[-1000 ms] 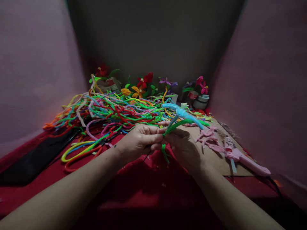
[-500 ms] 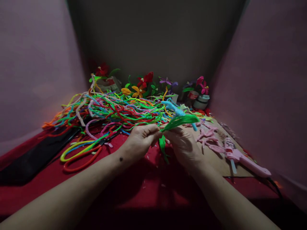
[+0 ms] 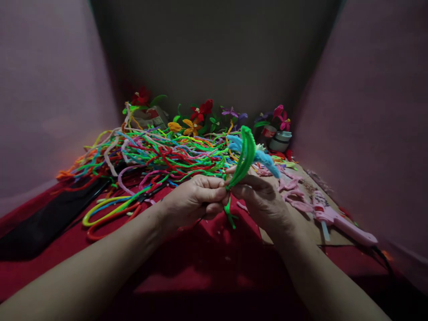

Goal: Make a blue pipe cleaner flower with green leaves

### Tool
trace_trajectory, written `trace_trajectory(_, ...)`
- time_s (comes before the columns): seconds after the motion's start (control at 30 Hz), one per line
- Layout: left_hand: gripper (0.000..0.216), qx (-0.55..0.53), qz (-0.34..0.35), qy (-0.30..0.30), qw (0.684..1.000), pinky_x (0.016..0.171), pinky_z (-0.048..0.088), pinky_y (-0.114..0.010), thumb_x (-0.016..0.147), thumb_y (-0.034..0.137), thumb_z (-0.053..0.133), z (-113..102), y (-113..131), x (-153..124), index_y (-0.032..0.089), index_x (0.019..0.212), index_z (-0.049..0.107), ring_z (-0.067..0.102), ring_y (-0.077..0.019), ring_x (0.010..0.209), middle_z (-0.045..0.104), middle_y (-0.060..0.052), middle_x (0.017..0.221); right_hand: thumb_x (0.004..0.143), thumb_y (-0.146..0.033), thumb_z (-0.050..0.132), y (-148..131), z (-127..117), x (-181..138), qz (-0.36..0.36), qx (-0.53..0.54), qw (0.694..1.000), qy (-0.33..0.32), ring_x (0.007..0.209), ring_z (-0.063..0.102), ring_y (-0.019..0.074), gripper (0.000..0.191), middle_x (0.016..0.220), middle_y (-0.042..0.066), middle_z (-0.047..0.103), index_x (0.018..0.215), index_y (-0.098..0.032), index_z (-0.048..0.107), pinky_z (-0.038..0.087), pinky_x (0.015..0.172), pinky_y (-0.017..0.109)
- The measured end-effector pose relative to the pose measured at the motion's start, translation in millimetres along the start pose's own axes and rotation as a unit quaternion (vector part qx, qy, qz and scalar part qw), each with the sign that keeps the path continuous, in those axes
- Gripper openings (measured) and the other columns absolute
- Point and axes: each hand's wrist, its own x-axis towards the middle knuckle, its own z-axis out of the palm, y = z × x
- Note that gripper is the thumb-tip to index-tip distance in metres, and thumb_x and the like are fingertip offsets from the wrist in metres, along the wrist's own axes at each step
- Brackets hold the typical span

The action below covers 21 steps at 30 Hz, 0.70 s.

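Note:
Between my two hands is a pipe-cleaner flower with blue petals [image 3: 266, 161], a long green leaf [image 3: 245, 156] and a green stem [image 3: 230, 216] hanging below. My left hand [image 3: 197, 196] pinches it near the leaf's base, thumb and fingers pressed together. From the other side my right hand [image 3: 259, 198] grips the same spot, its fingers closed just under the blue petals. The leaf stands nearly upright in front of the flower and covers part of it. My fingers hide the join of leaf and stem.
Loose coloured pipe cleaners [image 3: 167, 154] lie heaped behind my hands. Scissors [image 3: 113, 214] and a black flat object [image 3: 50, 218] are at the left. A pink glue gun [image 3: 347, 227] rests on a cardboard sheet [image 3: 301, 232] at the right. Finished flowers [image 3: 200, 111] and a jar [image 3: 280, 141] stand behind.
The green leaf has swung from pointing right to nearly upright. The blue petals have turned and show further right. Both hands stay together, with the left wrist rotated slightly.

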Motion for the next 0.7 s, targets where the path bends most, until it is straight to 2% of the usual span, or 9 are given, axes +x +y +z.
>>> trace_trajectory(0.1,0.032,-0.004,-0.016,-0.038,0.999,0.038,0.022,-0.019,0.074,0.042,0.06,2,2,-1,0.015,0.061,0.047,0.026,-0.0036,0.035,0.035,0.007,0.042,0.07,-0.025,0.069,6,0,0,-0.012,0.033,0.999,0.004,0.088,0.055,0.0169,0.019,0.09,0.0,0.064,0.088,-0.029,0.072,0.043,0.085,0.034)
trace_trajectory(0.2,0.028,0.178,0.062,0.066,0.98,0.041,0.026,-0.019,0.081,0.041,0.052,8,0,-1,0.015,0.07,0.054,0.032,-0.0051,0.041,0.043,0.005,0.05,0.072,-0.026,0.067,13,3,1,-0.012,0.04,0.998,0.045,0.093,0.055,0.019,0.016,0.092,0.002,0.065,0.088,-0.026,0.072,0.043,0.085,0.035)
trace_trajectory(0.23,0.025,0.273,0.109,0.124,0.948,0.044,0.029,-0.019,0.081,0.039,0.051,9,-3,-1,0.015,0.074,0.056,0.037,-0.0061,0.045,0.047,0.003,0.054,0.072,-0.026,0.067,14,4,2,-0.01,0.033,0.998,0.061,0.093,0.055,0.0191,0.015,0.092,0.002,0.065,0.087,-0.025,0.071,0.043,0.084,0.035)
trace_trajectory(0.3,0.02,0.445,0.216,0.218,0.841,0.053,0.035,-0.02,0.08,0.036,0.054,9,-10,-1,0.016,0.079,0.058,0.045,-0.0089,0.055,0.053,0.001,0.063,0.072,-0.025,0.067,14,6,2,-0.009,0.007,0.996,0.089,0.091,0.056,0.0183,0.013,0.09,0.001,0.064,0.085,-0.024,0.07,0.043,0.082,0.033)
trace_trajectory(0.37,0.017,0.55,0.275,0.246,0.749,0.055,0.034,-0.021,0.083,0.03,0.051,7,-19,1,0.015,0.078,0.058,0.046,-0.0093,0.057,0.054,0.0,0.065,0.07,-0.025,0.068,12,9,1,-0.014,-0.033,0.994,0.105,0.089,0.056,0.0175,0.011,0.088,0.0,0.064,0.081,-0.023,0.07,0.043,0.081,0.032)
trace_trajectory(0.43,0.019,0.577,0.293,0.247,0.721,0.053,0.032,-0.02,0.085,0.025,0.046,4,-23,2,0.016,0.072,0.057,0.043,-0.008,0.053,0.05,0.002,0.06,0.07,-0.025,0.068,8,11,1,-0.024,-0.061,0.993,0.102,0.089,0.056,0.0178,0.012,0.088,0.0,0.065,0.082,-0.022,0.071,0.042,0.083,0.032)
trace_trajectory(0.5,0.02,0.54,0.281,0.24,0.756,0.052,0.032,-0.019,0.085,0.022,0.045,5,-20,3,0.016,0.069,0.056,0.041,-0.0073,0.051,0.047,0.003,0.056,0.07,-0.026,0.067,6,12,2,-0.015,-0.058,0.994,0.089,0.088,0.057,0.0183,0.015,0.087,0.001,0.066,0.085,-0.022,0.071,0.043,0.083,0.033)
trace_trajectory(0.63,0.022,0.376,0.205,0.195,0.882,0.055,0.035,-0.019,0.083,0.023,0.049,14,-5,1,0.015,0.063,0.056,0.043,-0.007,0.054,0.046,0.004,0.056,0.07,-0.025,0.067,7,9,4,0.02,-0.006,0.998,0.052,0.071,0.056,0.0152,0.011,0.071,0.0,0.062,0.079,-0.02,0.071,0.045,0.074,0.032)
trace_trajectory(0.7,0.024,0.304,0.17,0.171,0.922,0.054,0.034,-0.019,0.081,0.023,0.052,16,0,0,0.014,0.059,0.054,0.042,-0.0068,0.054,0.046,0.004,0.056,0.07,-0.025,0.066,7,7,5,0.033,0.018,0.999,0.039,0.065,0.053,0.0139,0.009,0.066,-0.001,0.059,0.076,-0.019,0.07,0.044,0.069,0.031)
